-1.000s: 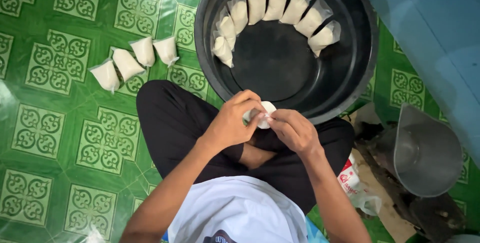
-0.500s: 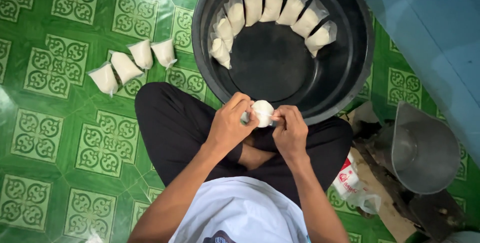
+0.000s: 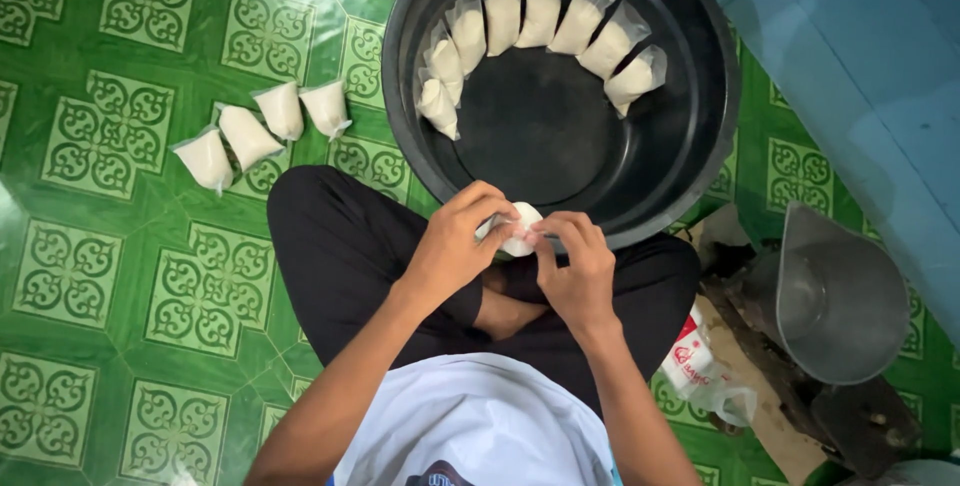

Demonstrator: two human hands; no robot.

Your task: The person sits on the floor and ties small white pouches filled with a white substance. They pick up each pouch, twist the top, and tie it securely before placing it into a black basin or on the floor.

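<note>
Hands have barely shifted since a moment ago: left hand [image 3: 462, 242] and right hand [image 3: 575, 271] both pinch the small white filled bag [image 3: 517, 229] over the lap, beside the black basin [image 3: 700, 161]; its long axis isn't clear.

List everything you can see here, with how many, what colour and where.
Small filled bag: one, white, pinched between both hands over the lap.
Filled bags in basin: about nine, white, leaning in an arc along the far inner wall.
Basin: one, black, round, on the floor ahead of the knees.
Filled bags on floor: four, white, in a row left of the basin.
Metal scoop: one, grey, at the right.
Plastic bag: one, white and red, beside the right knee.
Floor tiles: green, patterned.
Left hand: on the bag.
Right hand: on the bag.
</note>
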